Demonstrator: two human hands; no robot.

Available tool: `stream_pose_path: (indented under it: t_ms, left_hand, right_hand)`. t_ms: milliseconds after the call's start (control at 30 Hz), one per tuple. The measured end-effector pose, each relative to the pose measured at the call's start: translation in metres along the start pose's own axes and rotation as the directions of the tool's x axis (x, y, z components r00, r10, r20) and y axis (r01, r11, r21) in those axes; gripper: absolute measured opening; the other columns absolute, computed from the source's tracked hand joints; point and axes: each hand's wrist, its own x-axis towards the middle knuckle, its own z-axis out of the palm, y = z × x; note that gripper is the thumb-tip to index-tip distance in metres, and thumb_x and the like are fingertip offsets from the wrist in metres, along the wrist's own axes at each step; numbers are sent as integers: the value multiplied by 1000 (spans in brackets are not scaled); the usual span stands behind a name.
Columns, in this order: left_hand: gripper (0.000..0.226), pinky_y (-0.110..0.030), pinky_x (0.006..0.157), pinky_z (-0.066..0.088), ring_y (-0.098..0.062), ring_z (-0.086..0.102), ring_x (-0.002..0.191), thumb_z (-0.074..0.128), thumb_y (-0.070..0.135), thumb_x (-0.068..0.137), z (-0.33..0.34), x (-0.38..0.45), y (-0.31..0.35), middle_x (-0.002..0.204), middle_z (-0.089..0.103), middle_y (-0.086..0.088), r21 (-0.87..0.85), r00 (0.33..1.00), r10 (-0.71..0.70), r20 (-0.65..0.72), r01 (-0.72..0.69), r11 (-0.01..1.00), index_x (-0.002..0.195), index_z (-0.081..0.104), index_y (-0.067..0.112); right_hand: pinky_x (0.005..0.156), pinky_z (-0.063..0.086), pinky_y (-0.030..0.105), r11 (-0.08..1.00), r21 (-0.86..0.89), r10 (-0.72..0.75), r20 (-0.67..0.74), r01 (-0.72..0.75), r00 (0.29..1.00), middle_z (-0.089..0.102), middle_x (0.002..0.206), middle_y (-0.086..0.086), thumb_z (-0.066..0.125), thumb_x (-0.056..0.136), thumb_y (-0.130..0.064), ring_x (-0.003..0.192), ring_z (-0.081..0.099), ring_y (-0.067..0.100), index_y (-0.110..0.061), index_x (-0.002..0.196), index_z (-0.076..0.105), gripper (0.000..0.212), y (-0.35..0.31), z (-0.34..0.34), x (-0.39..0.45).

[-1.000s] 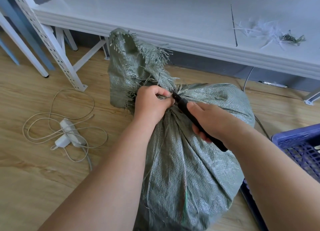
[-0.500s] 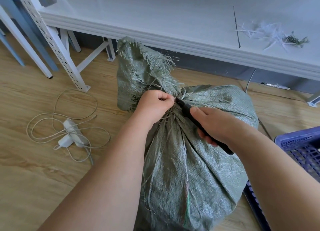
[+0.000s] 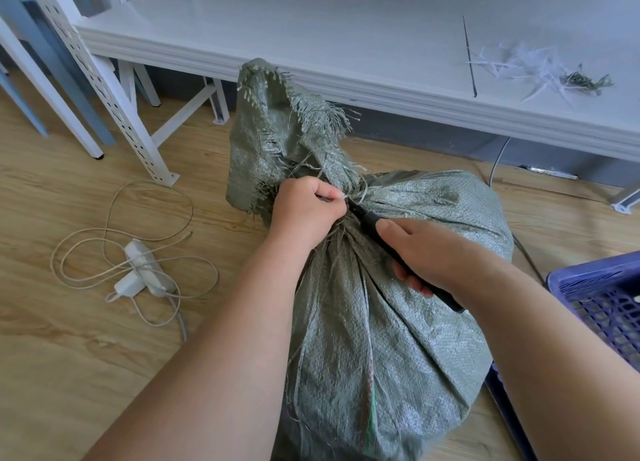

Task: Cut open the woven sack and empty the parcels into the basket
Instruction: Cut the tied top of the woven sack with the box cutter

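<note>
The woven sack (image 3: pixel 381 304) stands on the wood-grain plank floor (image 3: pixel 69 356) directly below the camera. Its material is grey-green woven plastic with a coarse, slightly glossy weave; the body is rounded and bulging, gathered into pleats at a tied neck. Above the neck, the loose top flap stands up with frayed, stringy edges.

The left hand (image 3: pixel 308 214) is a closed fist, fingers curled tight around the gathered neck. The right hand (image 3: pixel 426 252) has its fingers wrapped around the black handle of a cutter (image 3: pixel 370 223), forefinger laid along its top; the tip sits at the neck, touching the left fist.

At the right edge, a blue plastic basket (image 3: pixel 606 301) with lattice walls sits just beside the sack.

To the left on the floor lies a white power strip (image 3: pixel 145 270) inside loose loops of pale cable.

Beyond the sack runs a white, smooth low shelf (image 3: pixel 311 27) on perforated white metal uprights, carrying a heap of white and green shredded strands (image 3: pixel 540 69).
</note>
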Motion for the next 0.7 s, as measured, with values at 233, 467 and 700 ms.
stream_pose_path:
  t_ms: [233,467,700]
  left_hand:
    - [8,0,45,37,0,54,61,70,16,80,-1,-1,1,77,63,14,19,1000,7,-26,-7,1000,86,73,20]
    - [6,-1,42,36,1,54,61,71,17,80,-2,-2,2,76,61,15,56,1000,6,-15,-5,998,83,71,22]
    - [3,4,42,34,3,51,60,71,14,79,-1,-3,3,76,60,13,62,999,17,-37,-15,998,81,70,17]
  right_hand:
    - [42,38,22,1000,-5,1,11,-1,1000,55,60,0,32,102,-44,36,42,10,-20,97,58,36,-2,0,-1]
    - [41,37,22,1000,-10,19,21,-19,1000,55,62,2,32,103,-42,42,44,13,-20,110,58,35,-8,0,-5]
    - [39,36,19,998,-41,42,8,-41,999,54,61,2,30,103,-42,39,43,13,-15,103,57,38,-13,2,-4]
